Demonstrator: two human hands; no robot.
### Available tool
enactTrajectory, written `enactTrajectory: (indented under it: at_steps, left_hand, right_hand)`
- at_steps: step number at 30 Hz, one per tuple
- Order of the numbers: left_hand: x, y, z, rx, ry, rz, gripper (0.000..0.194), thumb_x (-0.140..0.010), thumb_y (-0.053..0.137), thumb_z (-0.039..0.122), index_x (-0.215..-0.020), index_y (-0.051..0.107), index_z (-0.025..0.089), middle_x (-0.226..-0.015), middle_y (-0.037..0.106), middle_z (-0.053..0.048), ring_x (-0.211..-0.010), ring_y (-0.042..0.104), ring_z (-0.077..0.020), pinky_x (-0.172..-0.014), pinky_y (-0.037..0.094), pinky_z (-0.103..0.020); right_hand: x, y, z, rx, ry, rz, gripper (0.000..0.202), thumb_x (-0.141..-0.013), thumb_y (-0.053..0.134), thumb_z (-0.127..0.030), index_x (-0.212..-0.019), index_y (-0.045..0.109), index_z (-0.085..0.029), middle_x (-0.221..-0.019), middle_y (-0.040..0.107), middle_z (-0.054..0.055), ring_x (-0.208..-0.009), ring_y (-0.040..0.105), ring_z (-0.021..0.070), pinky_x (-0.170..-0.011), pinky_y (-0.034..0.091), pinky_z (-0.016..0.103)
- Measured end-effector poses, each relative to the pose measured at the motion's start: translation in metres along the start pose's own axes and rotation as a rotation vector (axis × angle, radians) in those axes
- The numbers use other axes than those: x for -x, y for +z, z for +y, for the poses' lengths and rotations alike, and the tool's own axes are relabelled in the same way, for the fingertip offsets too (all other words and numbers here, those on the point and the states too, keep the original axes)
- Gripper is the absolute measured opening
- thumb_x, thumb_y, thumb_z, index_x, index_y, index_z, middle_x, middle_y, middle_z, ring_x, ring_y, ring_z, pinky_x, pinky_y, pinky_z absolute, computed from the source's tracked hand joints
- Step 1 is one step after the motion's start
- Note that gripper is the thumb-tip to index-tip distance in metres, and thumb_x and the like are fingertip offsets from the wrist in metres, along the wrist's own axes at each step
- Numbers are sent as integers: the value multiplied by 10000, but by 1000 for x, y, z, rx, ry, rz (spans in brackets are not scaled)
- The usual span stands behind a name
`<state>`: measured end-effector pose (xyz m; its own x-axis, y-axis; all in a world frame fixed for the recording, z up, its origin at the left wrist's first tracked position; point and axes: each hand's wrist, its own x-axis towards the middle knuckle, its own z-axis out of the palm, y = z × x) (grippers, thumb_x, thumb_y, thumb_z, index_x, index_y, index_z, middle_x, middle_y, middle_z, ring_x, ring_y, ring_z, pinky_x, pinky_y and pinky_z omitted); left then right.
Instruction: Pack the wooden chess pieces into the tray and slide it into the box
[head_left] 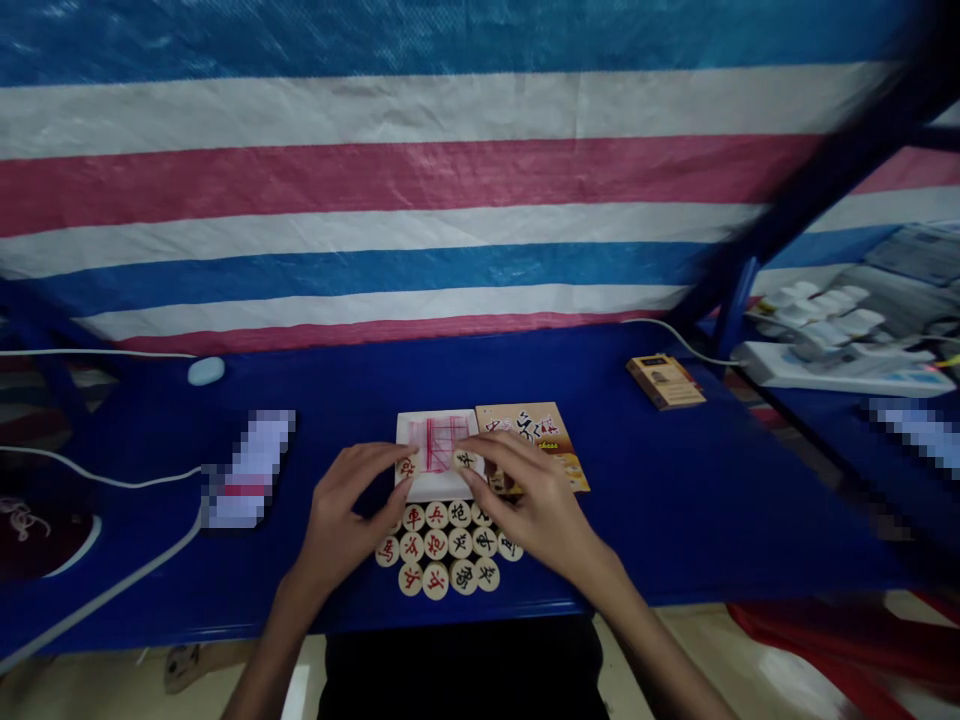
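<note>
Between thumb and fingers, my left hand [352, 500] pinches a round Chinese chess piece with a red character [407, 467]. My right hand [536, 500] grips another piece, marked in black [463, 459]. Both are held over the white box tray [442, 487], in which a folded sheet with red grid lines [441, 443] lies. Nearer to me, several wooden pieces [435, 544] stand in rows on the blue table, red characters at left and black at right. My right hand partly hides the printed box lid [566, 450] and some pieces.
At left lie a phone [250, 470] with a cable and a pale blue earphone case [206, 371]. A small tan box [665, 381] sits at the right. Beyond it are a white power strip [840, 370] with plugs and another phone [919, 440]. A striped sheet [420, 170] hangs behind the table.
</note>
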<state>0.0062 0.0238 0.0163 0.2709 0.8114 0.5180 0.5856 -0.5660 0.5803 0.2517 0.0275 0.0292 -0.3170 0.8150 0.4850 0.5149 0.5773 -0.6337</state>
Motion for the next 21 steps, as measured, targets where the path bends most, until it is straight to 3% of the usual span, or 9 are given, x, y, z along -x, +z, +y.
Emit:
enactTrajectory:
  at_steps: [3, 8, 15, 21]
  left_hand:
    - [20, 9, 11, 20, 4, 55, 382, -929, 633, 151, -1284, 635, 292, -1165, 718, -36, -1073, 666, -201, -915, 556, -395]
    - [42, 14, 21, 41, -10, 109, 445, -881, 742, 201, -1299, 621, 292, -1138, 731, -38, -1088, 650, -231, -899, 568, -415]
    - [52, 13, 27, 124, -21, 85, 407, -796, 840, 278, -1168, 677, 303, -1037, 759, -2, -1044, 651, -217, -840, 592, -394]
    - [47, 13, 21, 160, 32, 98, 391, -757, 873, 283, -1107, 698, 269, -1003, 729, -23, -1008, 646, -216, -836, 573, -390]
  right_hand:
    - [23, 10, -11, 30, 1, 65, 384, -969, 582, -191, -1346, 607, -261, -1201, 690, 74, -1122, 637, 223, -946, 541, 415]
    - [53, 22, -22, 11, -1, 160, 559, -903, 699, -153, -1418, 540, -304, -1189, 707, 57, -1079, 648, 234, -897, 546, 421]
    - [66, 29, -26, -118, 39, 151, 488, -857, 774, -202, -1300, 642, -358, -1123, 739, 15, -977, 680, 221, -798, 566, 403]
    - [64, 27, -25, -149, 21, 140, 423, -838, 798, -225, -1236, 681, -308, -1097, 744, 19, -943, 680, 200, -763, 554, 367]
